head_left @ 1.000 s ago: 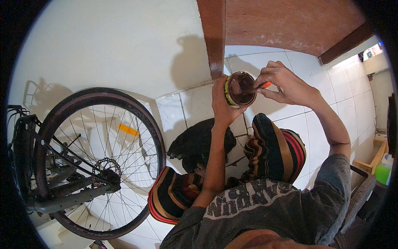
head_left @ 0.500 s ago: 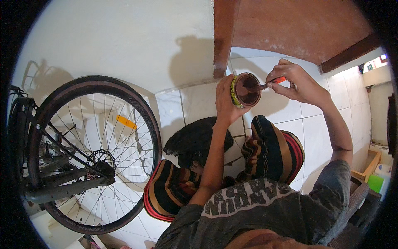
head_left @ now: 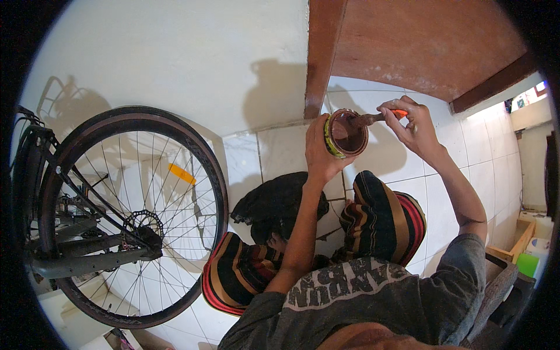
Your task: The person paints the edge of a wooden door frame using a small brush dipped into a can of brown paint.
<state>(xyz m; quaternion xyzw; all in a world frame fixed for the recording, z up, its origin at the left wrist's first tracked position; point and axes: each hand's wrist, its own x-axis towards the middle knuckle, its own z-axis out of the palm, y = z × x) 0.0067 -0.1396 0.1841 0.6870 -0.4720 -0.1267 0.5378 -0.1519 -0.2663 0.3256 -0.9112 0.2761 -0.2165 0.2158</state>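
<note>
My left hand point(head_left: 322, 153) is wrapped round a paint can point(head_left: 349, 146) with brown paint inside and a yellow-green label on its side. The can's open mouth is tilted up toward me. Between the fingers of my right hand point(head_left: 415, 125) is a paintbrush point(head_left: 376, 118) with an orange-red handle. Its brown-coated head touches or overlaps the can's right rim; exact contact is hard to tell. Behind both hands stands a brown wooden door point(head_left: 420, 41) with a brown door frame post point(head_left: 322, 55) at its left.
A bicycle wheel point(head_left: 224, 192) with an orange reflector point(head_left: 182, 174) stands at the left by the white wall point(head_left: 175, 52). A black cloth or bag point(head_left: 271, 198) lies on the white tiled floor point(head_left: 443, 192). A wooden box point(head_left: 519, 242) and green item point(head_left: 528, 264) are at the right.
The brush has come up and out of the can, so more of its head shows at the rim. My right hand has shifted slightly right; the left hand still holds the can.
</note>
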